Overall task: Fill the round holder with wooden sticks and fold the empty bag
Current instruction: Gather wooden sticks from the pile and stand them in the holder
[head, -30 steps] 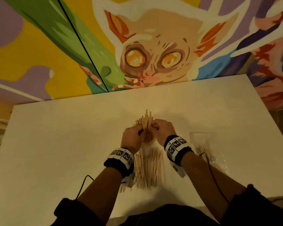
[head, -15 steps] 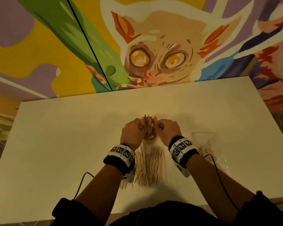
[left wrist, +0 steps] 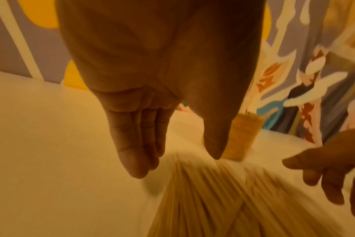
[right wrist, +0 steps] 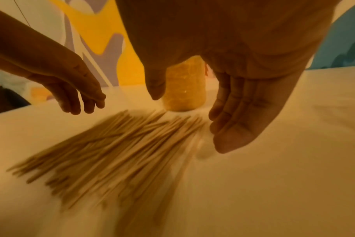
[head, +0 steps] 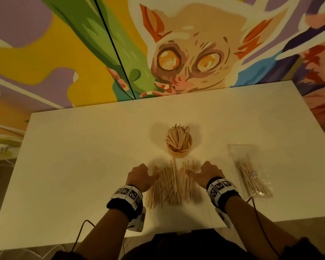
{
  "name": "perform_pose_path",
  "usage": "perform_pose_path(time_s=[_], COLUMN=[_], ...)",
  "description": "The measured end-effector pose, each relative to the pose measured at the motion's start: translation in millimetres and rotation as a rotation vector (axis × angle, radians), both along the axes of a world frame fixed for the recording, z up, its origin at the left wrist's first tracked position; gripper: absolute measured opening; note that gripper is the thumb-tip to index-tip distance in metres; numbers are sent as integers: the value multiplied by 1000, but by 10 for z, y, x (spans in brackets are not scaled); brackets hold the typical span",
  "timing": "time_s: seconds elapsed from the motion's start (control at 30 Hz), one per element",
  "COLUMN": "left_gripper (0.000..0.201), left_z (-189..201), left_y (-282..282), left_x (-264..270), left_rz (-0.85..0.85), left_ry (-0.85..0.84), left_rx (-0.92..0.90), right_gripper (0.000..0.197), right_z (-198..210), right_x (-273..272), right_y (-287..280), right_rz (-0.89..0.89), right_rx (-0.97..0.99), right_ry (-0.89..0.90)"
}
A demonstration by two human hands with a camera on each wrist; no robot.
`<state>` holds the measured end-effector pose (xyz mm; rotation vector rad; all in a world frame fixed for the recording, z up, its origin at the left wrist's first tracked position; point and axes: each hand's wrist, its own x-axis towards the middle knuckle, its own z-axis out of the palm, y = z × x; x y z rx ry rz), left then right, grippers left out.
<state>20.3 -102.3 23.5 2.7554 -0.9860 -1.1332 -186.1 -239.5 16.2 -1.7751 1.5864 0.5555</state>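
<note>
A round wooden holder [head: 179, 152] [left wrist: 241, 136] [right wrist: 182, 89] stands mid-table with a bunch of sticks [head: 177, 138] upright in it. Just in front of it a pile of loose wooden sticks [head: 170, 184] [left wrist: 233, 200] [right wrist: 111, 147] lies flat. My left hand [head: 143, 175] [left wrist: 172, 158] hovers at the pile's left edge, fingers straight, holding nothing. My right hand [head: 204, 173] [right wrist: 184, 115] is at the pile's right edge, also open and empty. A clear plastic bag [head: 250, 171] with several sticks inside lies to the right.
The white table [head: 83, 166] ends at a painted mural wall [head: 158, 53] behind. Cables run from both wrist bands [head: 127, 197] toward the near table edge.
Both hands have let go of the bundle they held at the holder and drawn back to the sides of the loose pile. The bundle now stands in the holder.
</note>
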Motion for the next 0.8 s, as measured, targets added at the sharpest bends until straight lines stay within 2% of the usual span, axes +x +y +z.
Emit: perform_pose_path(time_s=[0.1,0.2,0.33,0.53,0.7,0.8], left_gripper=[87,87,73,47,30,25], left_z=[-135,-209,-255,-277,-326,-371], left_y=[63,34,-25,-69,-88,-82], left_x=[-121,-225,-258,-200,-183,-146], left_rz=[-54,-103,-176,-122,-53,-23], left_ry=[-11,-43,-64,-32,-18,2], left_rx=[114,126,117,101,66,44], right_gripper=[116,116,94,55,40,43], right_z=[-139,-232,-311,-365,-412,-431], right_x=[65,150,205,216,237,226], right_y=[146,260,320,318,296,279], right_rz=[-26,-38,-51,-70,-139,-185], right_rx=[17,-8,-39,-55,-51,-40], right_ry=[42,54,38,25,-10,-39])
